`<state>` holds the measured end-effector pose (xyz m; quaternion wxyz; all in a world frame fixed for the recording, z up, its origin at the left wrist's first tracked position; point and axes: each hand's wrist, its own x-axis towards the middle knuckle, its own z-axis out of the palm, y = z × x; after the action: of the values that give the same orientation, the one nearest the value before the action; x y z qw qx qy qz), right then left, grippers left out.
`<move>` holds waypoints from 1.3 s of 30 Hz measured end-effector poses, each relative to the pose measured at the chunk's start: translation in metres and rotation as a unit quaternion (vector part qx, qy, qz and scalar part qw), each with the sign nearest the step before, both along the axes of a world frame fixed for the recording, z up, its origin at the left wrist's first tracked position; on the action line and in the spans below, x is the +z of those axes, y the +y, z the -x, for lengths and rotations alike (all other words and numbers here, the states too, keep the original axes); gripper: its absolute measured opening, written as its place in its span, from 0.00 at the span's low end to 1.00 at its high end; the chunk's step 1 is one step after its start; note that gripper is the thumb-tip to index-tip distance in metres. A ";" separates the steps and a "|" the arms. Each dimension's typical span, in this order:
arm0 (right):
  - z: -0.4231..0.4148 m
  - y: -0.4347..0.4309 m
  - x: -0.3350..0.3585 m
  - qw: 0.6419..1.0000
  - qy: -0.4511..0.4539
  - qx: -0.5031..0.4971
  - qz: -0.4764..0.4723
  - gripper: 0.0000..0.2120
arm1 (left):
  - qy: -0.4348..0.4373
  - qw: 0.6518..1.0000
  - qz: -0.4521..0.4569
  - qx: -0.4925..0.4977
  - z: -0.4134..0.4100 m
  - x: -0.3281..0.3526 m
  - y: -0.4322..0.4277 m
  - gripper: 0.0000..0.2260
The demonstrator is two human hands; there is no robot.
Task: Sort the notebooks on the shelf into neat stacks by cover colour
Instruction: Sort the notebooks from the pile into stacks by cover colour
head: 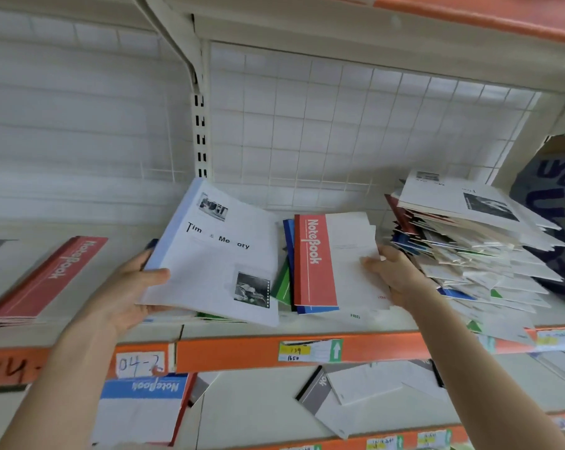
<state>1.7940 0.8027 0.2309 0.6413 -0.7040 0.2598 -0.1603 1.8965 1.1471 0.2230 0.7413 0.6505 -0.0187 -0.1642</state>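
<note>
the left fingers (144, 256) clasp a white notebook (216, 254) at its spine edge, thumb on the cover, holding it tilted up off the shelf (235, 352). the right fingers (390, 256) pinch the right edge of a red notebook (313, 264), which lies on top of a small heap (284, 287) of blue and green ones between the two sets of fingers. a low red stack (47, 280) lies well to the left of the left fingers, and a tall, slumped pile (469, 248) of mixed covers leans just right of the right fingers. this looks like the pulling-apart step, with most of the sorting not yet done. next, i judge, the white notebook needs a spot of its own. the red notebook needs carrying across to the red stack and squaring to its edges, without nudging the pile.
</note>
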 end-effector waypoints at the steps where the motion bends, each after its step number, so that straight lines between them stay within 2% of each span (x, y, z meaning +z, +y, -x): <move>1: -0.003 0.003 0.001 1.000 -0.001 -0.001 0.002 0.05 | -0.002 1.000 0.002 0.012 -0.001 0.000 0.011 0.16; 6: -0.027 0.033 0.004 0.997 0.005 0.073 0.005 0.08 | 0.025 0.996 0.050 0.077 0.003 -0.002 0.058 0.12; 8: -0.039 0.052 0.002 0.994 0.008 0.111 0.008 0.09 | 0.028 0.993 0.074 0.085 0.006 -0.002 0.066 0.18; 10: -0.049 0.070 -0.001 0.991 -0.003 0.127 -0.027 0.07 | 0.024 0.993 0.085 0.082 0.012 0.000 0.065 0.24; 14: -0.064 0.111 0.003 0.972 -0.027 0.179 -0.150 0.08 | 0.036 0.990 0.092 0.097 0.016 0.004 0.063 0.11; 21: -0.075 0.157 0.001 0.937 -0.067 0.219 -0.263 0.10 | 0.059 0.988 0.111 0.092 0.020 0.003 0.075 0.07; 25: -0.083 0.175 -0.002 0.931 -0.085 0.213 -0.284 0.10 | 0.072 0.988 0.111 0.073 0.026 0.004 0.075 0.07; 32: -0.094 0.203 -0.002 0.929 -0.021 0.242 -0.279 0.19 | 0.007 0.988 0.108 0.110 0.030 0.003 0.097 0.18; 35: -0.101 0.220 -0.004 0.921 -0.002 0.267 -0.282 0.17 | -0.005 0.986 0.110 0.128 0.035 0.001 0.112 0.19; 39: -0.112 0.251 -0.006 0.916 -0.020 0.301 -0.263 0.11 | -0.005 0.988 0.080 0.130 0.034 0.001 0.143 0.19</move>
<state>1.9060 1.0537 0.2246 0.8265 -0.5512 0.0555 0.1001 1.8625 1.2904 0.2237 0.8057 0.5871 0.0492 -0.0608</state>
